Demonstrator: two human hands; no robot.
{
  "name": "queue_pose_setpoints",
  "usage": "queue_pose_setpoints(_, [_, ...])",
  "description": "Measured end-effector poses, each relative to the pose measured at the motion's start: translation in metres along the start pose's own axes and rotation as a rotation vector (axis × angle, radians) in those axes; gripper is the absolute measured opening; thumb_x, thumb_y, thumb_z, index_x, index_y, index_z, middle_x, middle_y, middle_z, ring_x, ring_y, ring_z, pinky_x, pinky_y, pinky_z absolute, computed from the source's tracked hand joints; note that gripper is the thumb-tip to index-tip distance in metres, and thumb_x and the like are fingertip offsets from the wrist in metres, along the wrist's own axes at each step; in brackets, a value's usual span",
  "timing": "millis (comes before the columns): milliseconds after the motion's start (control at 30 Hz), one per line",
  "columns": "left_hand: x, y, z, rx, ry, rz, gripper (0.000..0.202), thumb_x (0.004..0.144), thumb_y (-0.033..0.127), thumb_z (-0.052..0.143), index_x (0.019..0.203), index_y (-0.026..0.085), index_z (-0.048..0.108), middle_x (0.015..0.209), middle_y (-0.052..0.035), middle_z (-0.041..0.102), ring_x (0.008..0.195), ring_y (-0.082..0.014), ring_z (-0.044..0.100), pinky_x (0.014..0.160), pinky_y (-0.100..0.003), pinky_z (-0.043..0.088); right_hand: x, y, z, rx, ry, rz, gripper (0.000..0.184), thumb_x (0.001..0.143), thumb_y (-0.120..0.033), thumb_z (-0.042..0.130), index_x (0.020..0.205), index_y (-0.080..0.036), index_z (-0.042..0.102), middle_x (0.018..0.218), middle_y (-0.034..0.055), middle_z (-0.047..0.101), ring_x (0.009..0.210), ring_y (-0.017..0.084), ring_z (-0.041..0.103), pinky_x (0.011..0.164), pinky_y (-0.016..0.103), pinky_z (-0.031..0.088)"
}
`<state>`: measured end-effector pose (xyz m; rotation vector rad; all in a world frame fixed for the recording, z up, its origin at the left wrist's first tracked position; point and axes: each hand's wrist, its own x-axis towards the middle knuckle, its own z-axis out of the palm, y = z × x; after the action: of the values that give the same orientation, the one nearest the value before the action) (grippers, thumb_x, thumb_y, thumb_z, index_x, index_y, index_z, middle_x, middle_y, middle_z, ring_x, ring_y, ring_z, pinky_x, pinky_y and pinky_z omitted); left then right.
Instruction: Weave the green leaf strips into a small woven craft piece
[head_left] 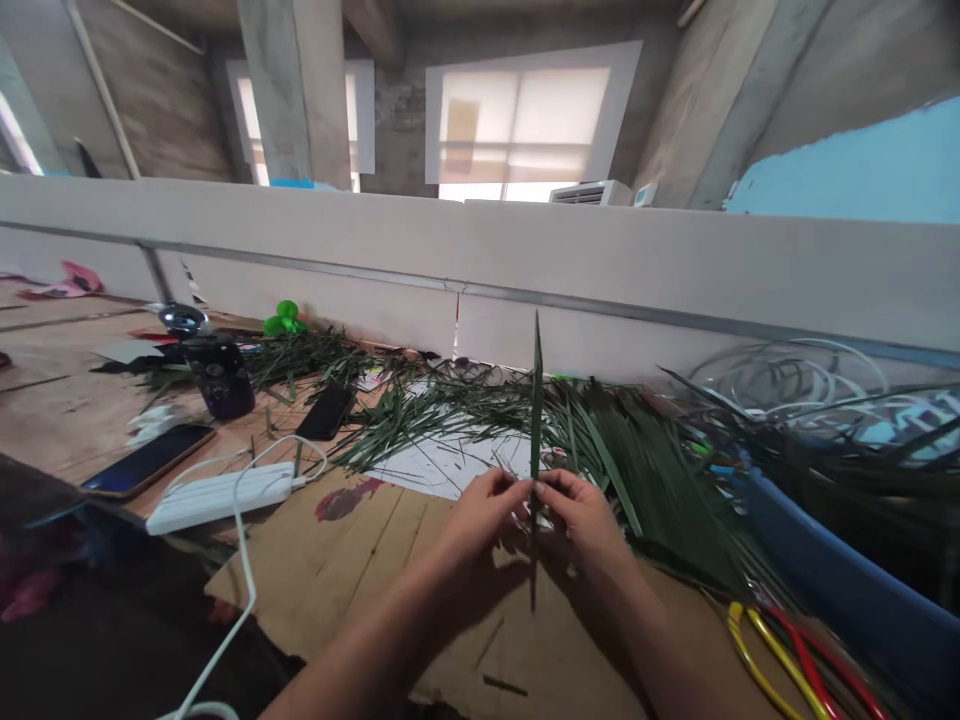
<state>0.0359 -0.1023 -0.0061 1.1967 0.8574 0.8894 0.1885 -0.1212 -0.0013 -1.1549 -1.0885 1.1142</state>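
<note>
Left hand (480,515) and right hand (585,520), fingers closed, pinch a green palm leaf strip (536,420), long axis upright, tip up, above a cardboard sheet (337,570), center frame.

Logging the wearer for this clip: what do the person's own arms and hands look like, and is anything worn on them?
The left hand and right hand are bare: no gloves, rings, watch or bracelet show. The left forearm and right forearm are bare too, with no sleeve in view.
</note>
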Motion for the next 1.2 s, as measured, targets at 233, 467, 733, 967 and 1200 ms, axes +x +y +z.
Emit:
queue_pose_setpoints(233, [-0.007, -0.009, 0.008, 0.054, 0.067, 0.143, 0.039, 0.069, 0.052, 0.076, 0.07, 0.019, 0.054, 0.057, 0.0029, 0.053, 0.048, -0.0096, 0.044, 0.049, -0.024, 0.033, -0.002, -0.006, 0.002, 0.003, 0.073, -0.086, 0.031, 0.063, -0.046, 0.082, 0.072, -0.019, 0.068, 0.055, -0.0036, 0.057, 0.044, 0.009, 0.035, 0.044, 0.024, 0.023])
queue_pose_setpoints(467, [-0.014, 0.0, 0.001, 0.02, 0.097, 0.124, 0.037, 0.07, 0.052, 0.073, 0.072, 0.019, 0.057, 0.056, 0.0029, 0.052, 0.049, -0.01, 0.042, 0.048, -0.024, 0.028, -0.001, -0.003, 0.001, -0.006, -0.014, -0.033, 0.029, 0.062, -0.044, 0.081, 0.071, -0.018, 0.069, 0.062, 0.0011, 0.067, 0.044, 0.009, 0.037, 0.044, 0.024, 0.023])
queue_pose_setpoints(733, [-0.015, -0.001, 0.001, -0.027, 0.087, 0.137, 0.031, 0.071, 0.046, 0.072, 0.07, 0.019, 0.057, 0.059, 0.0023, 0.054, 0.053, -0.0104, 0.044, 0.052, -0.023, 0.03, -0.003, -0.005, 0.003, -0.029, -0.055, 0.03, 0.026, 0.059, -0.04, 0.08, 0.067, -0.018, 0.069, 0.058, 0.0002, 0.065, 0.044, 0.008, 0.037, 0.044, 0.023, 0.021])
queue_pose_setpoints(967, [-0.021, 0.004, -0.001, -0.154, 0.009, 0.089, 0.034, 0.07, 0.047, 0.076, 0.074, 0.017, 0.06, 0.065, -0.0003, 0.059, 0.057, -0.0109, 0.048, 0.055, -0.023, 0.032, -0.005, -0.008, 0.002, 0.068, -0.11, 0.064, 0.025, 0.06, -0.037, 0.082, 0.069, -0.017, 0.07, 0.059, 0.0, 0.064, 0.048, 0.009, 0.038, 0.046, 0.023, 0.023])
queue_pose_setpoints(1200, [-0.022, 0.003, -0.002, -0.198, -0.027, 0.065, 0.038, 0.07, 0.05, 0.077, 0.078, 0.017, 0.062, 0.067, -0.0009, 0.06, 0.057, -0.011, 0.048, 0.057, -0.023, 0.034, -0.005, -0.007, 0.001, 0.116, -0.13, 0.064, 0.023, 0.062, -0.034, 0.082, 0.071, -0.017, 0.07, 0.061, 0.0002, 0.065, 0.049, 0.008, 0.039, 0.046, 0.021, 0.025])
